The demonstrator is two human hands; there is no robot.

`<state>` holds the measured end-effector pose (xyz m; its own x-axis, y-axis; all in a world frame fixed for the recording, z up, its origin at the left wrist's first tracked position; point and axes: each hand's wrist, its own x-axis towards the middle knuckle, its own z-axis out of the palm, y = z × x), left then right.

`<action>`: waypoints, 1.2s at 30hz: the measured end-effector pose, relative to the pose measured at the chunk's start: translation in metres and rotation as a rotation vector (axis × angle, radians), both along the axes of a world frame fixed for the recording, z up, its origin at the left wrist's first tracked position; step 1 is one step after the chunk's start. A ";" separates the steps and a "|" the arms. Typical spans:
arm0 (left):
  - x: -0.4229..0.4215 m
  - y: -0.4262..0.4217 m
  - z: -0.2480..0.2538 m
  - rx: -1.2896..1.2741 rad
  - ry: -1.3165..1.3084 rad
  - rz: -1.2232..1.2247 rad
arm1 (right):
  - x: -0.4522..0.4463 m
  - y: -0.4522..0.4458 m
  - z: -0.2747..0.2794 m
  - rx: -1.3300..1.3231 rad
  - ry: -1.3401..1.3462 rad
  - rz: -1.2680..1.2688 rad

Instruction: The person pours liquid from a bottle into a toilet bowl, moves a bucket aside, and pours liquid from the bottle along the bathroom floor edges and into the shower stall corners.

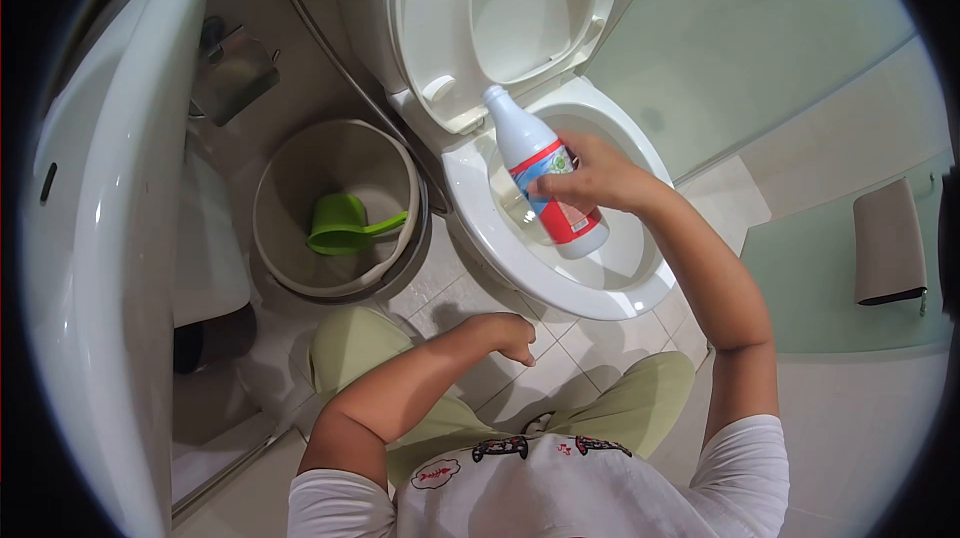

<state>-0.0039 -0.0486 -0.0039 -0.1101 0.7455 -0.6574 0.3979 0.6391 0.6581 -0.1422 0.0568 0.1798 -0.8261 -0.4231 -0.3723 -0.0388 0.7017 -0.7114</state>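
A white bottle (545, 178) with a red and blue label is in my right hand (588, 174), whose thumb and fingers wrap round its middle. The bottle tilts, its narrow neck pointing up and left, over the open bowl of the white toilet (470, 208). The toilet's lid (420, 38) and seat are raised. Lower down, my left hand (510, 338) hangs above the tiled floor in front of the bowl, its fingers curled; whether they hold anything is hidden.
A grey-brown bucket (280, 203) with a green dipper (340, 223) inside stands left of the toilet. A white sink (120, 238) fills the left side. Glass panels (730, 48) and a brown cloth (888, 241) are on the right.
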 end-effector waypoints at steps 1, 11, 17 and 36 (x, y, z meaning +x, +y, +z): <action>0.001 0.000 0.000 -0.003 0.003 -0.001 | 0.000 -0.002 0.003 -0.003 0.003 -0.001; 0.003 0.006 -0.003 0.081 0.071 0.002 | -0.028 -0.057 0.076 -0.178 -0.134 0.092; 0.004 0.008 -0.006 0.082 0.088 0.026 | -0.018 -0.043 0.060 -0.183 -0.086 0.063; 0.014 0.006 -0.001 0.027 0.022 0.015 | -0.037 0.082 -0.059 0.517 0.167 -0.208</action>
